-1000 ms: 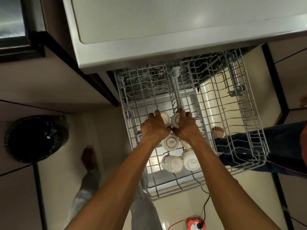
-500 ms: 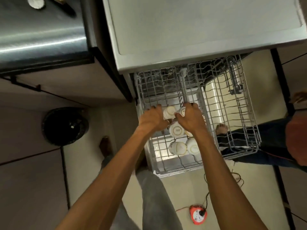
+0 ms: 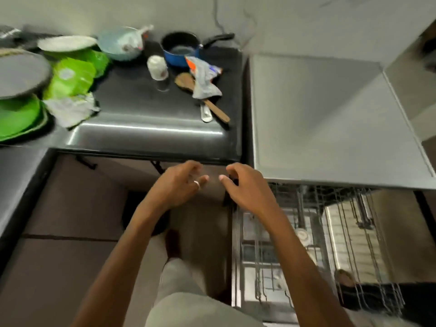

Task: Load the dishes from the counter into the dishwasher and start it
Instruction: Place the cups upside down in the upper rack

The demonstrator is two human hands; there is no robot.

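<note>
Both the left hand [image 3: 179,185] and the right hand [image 3: 245,187] left the cups [image 3: 303,237] in the rack [image 3: 342,244] and rose empty to frame centre, below the counter [image 3: 151,128] edge.

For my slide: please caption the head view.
Left hand and right hand hover empty between dishwasher rack and counter with a cup and pan.

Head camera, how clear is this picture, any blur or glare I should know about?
Head view: motion blur smears the green plates at left and the rack at lower right; the left hand, right hand and saucepan read fairly sharp. Head view: a glare streak runs along the front edge of the counter; the wide lens bends straight edges.
</note>
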